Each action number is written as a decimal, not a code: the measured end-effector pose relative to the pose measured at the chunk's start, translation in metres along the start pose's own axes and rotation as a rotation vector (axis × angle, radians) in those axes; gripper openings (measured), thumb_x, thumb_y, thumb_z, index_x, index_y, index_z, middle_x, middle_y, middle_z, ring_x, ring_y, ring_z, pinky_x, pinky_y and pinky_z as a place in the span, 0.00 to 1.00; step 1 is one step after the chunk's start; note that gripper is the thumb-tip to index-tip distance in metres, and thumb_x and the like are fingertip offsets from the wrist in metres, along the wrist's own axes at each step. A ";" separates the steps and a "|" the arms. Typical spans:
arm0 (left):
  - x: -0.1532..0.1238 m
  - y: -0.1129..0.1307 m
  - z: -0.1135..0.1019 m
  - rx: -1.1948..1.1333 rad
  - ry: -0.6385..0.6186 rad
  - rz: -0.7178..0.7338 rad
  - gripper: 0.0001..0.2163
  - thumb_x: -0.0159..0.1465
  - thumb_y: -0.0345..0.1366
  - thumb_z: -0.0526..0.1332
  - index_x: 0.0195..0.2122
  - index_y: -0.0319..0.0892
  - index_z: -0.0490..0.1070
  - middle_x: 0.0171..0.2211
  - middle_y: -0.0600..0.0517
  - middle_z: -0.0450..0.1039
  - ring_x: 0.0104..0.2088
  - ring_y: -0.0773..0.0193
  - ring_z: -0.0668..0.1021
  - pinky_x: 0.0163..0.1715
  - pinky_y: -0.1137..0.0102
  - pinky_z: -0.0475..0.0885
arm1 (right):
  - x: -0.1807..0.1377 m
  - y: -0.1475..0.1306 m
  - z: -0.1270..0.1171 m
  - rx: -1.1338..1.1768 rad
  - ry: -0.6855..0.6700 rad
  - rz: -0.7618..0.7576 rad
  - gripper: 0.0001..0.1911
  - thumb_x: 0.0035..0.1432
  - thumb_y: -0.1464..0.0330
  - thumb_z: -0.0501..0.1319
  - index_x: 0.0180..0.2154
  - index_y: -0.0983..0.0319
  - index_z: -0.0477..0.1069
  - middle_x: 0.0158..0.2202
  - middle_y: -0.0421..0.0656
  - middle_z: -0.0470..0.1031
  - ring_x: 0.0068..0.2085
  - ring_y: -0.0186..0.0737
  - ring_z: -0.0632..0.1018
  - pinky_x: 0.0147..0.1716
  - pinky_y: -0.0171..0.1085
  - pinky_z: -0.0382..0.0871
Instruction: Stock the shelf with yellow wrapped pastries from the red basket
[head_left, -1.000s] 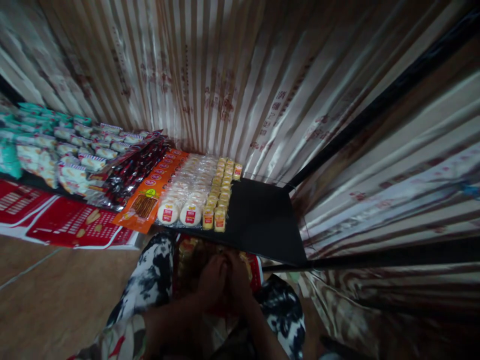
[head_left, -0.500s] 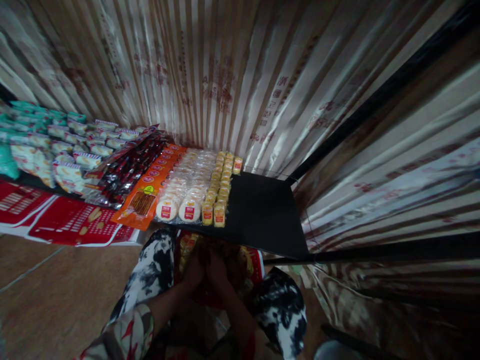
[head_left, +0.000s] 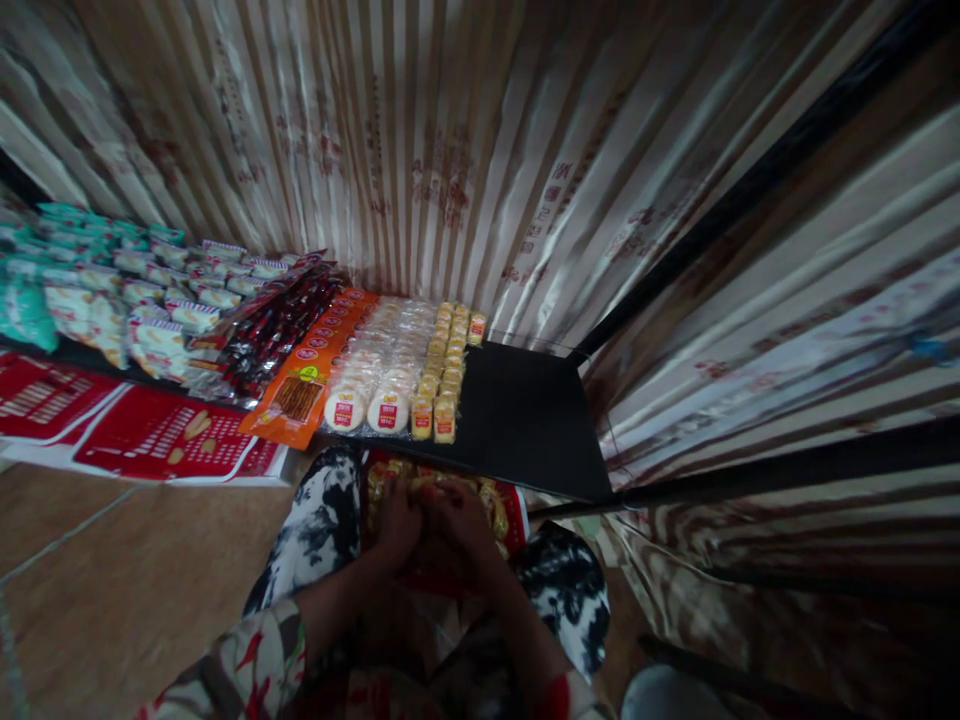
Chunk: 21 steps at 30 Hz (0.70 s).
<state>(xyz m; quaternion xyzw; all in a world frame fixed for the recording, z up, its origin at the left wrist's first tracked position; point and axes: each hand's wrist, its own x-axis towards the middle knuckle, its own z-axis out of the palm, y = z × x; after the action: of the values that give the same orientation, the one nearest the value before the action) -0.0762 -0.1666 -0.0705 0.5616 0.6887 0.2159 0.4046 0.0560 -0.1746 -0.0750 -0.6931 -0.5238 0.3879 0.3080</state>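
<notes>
My left hand (head_left: pixel 396 522) and my right hand (head_left: pixel 463 517) are side by side inside a red box (head_left: pixel 514 522) of small yellow snack packs (head_left: pixel 379 483) that rests between my knees. Both hands sit among the packs with fingers curled; the dim light hides what each one grips. Just beyond the box, a black shelf (head_left: pixel 517 420) carries two rows of small yellow packs (head_left: pixel 444 385), with rows of round white cakes (head_left: pixel 375 375) to their left.
Left of the cakes lie orange packets (head_left: pixel 311 370), dark red packets (head_left: pixel 270 330) and white-and-teal packets (head_left: pixel 127 300). Red cartons (head_left: pixel 142 440) stand below the shelf at left. Striped foil sheeting (head_left: pixel 450 150) forms the back and right walls. The shelf's right half is bare black.
My hands have shifted a little inside the box, first left and then back toward its middle. The view has tilted slightly; the shelf goods have not moved.
</notes>
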 end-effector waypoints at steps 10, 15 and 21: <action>-0.006 0.025 -0.001 -0.214 -0.105 0.100 0.10 0.56 0.28 0.55 0.39 0.40 0.68 0.38 0.50 0.73 0.40 0.64 0.74 0.43 0.70 0.68 | -0.003 -0.007 -0.032 0.363 0.129 -0.001 0.23 0.44 0.62 0.60 0.45 0.58 0.66 0.41 0.43 0.74 0.36 0.37 0.77 0.36 0.38 0.72; -0.007 0.043 0.009 -0.375 -0.073 0.016 0.10 0.56 0.29 0.56 0.40 0.39 0.66 0.36 0.50 0.73 0.35 0.66 0.75 0.38 0.72 0.70 | -0.009 -0.011 -0.028 0.472 0.190 0.038 0.20 0.44 0.63 0.60 0.42 0.58 0.64 0.35 0.42 0.76 0.35 0.39 0.78 0.37 0.39 0.73; -0.007 0.066 0.018 -0.381 -0.118 0.028 0.10 0.58 0.32 0.54 0.42 0.39 0.64 0.36 0.50 0.73 0.32 0.66 0.75 0.35 0.73 0.70 | -0.013 -0.024 -0.035 0.488 0.232 0.031 0.15 0.46 0.60 0.59 0.36 0.58 0.66 0.35 0.43 0.77 0.37 0.40 0.78 0.37 0.38 0.73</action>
<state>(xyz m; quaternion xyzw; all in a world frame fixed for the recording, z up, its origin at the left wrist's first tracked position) -0.0221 -0.1578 -0.0285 0.4961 0.6026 0.3149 0.5401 0.0730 -0.1812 -0.0343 -0.6459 -0.3653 0.4255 0.5180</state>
